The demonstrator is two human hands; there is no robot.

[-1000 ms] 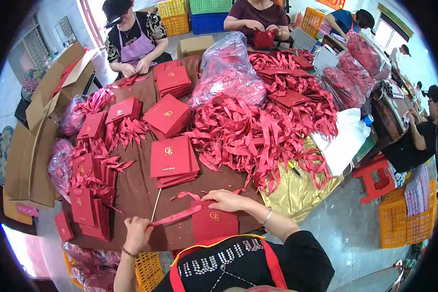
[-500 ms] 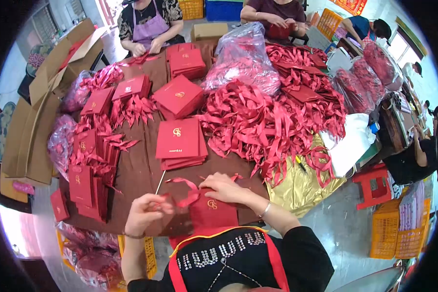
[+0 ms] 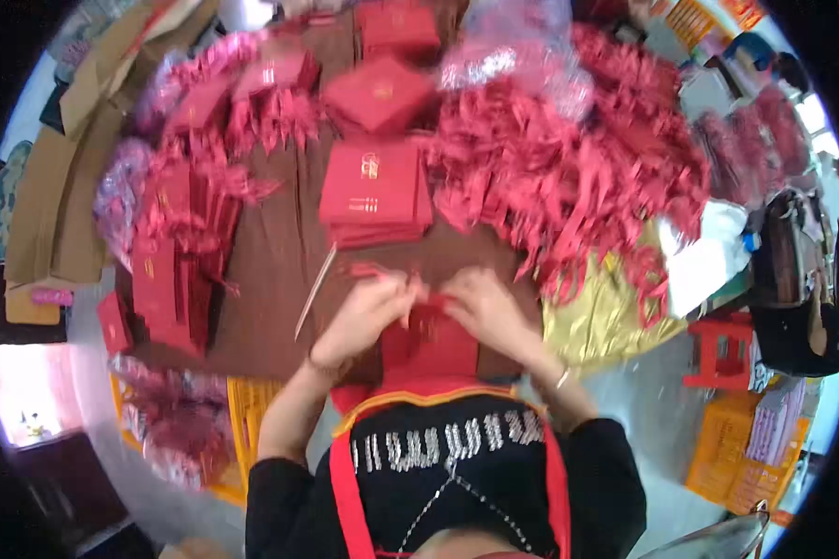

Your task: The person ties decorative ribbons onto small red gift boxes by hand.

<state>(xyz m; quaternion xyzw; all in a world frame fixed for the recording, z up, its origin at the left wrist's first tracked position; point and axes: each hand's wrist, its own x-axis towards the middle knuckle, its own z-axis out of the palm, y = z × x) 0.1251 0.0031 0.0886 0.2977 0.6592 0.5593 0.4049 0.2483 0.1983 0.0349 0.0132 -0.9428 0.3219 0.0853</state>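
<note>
A red paper bag (image 3: 429, 347) with a gold emblem lies flat in front of me at the table's near edge. At its top edge my left hand (image 3: 375, 306) is closed, fingertips pinching a red ribbon (image 3: 368, 270) whose loose end sticks out beyond the hand. Close beside it on the right, my right hand (image 3: 483, 303) bends its fingers in a pinch on the ribbon at the same edge. Motion blurs both sets of fingertips. Just beyond the hands sits a stack of similar red bags (image 3: 373, 186), and a thin pale stick (image 3: 315, 291) lies to the left.
A large heap of red ribbons (image 3: 569, 177) covers the right of the brown-clothed table (image 3: 275, 242). Gold sheeting (image 3: 606, 321) hangs at the right edge. More ribboned red bags (image 3: 163, 289) stand at left. Orange crates (image 3: 722, 447) and a red stool (image 3: 722, 354) are on the floor.
My left hand has moved right and forward to the bag's top edge, bringing the ribbon close to my right hand. My right hand has curled its fingers. The view has tilted down.
</note>
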